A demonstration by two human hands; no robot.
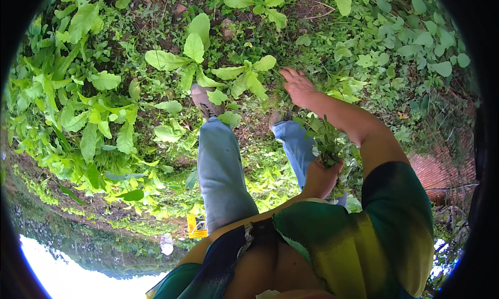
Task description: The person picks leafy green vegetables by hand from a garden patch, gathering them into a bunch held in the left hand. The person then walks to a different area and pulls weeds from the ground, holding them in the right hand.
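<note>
My left hand (324, 175) is closed around a bunch of pulled leafy green stems (325, 141), held beside my right leg. Ahead of it, my right hand (299, 86) reaches down into low weeds, back of the hand up and fingers stretched forward and left. Its thumb and palm are hidden, so whether it grips any stems cannot be told. Just left of those fingers grows a young broad-leaved plant (249, 76). A larger one (193, 49) stands in front of my left shoe (203, 100).
Dense broad-leaved plants (93, 115) fill the left side. Leafy growth (425, 41) covers the upper right, and a reddish ridged surface (444, 170) lies at the right. A yellow crate-like object (196, 227) and a white object (166, 244) lie behind me.
</note>
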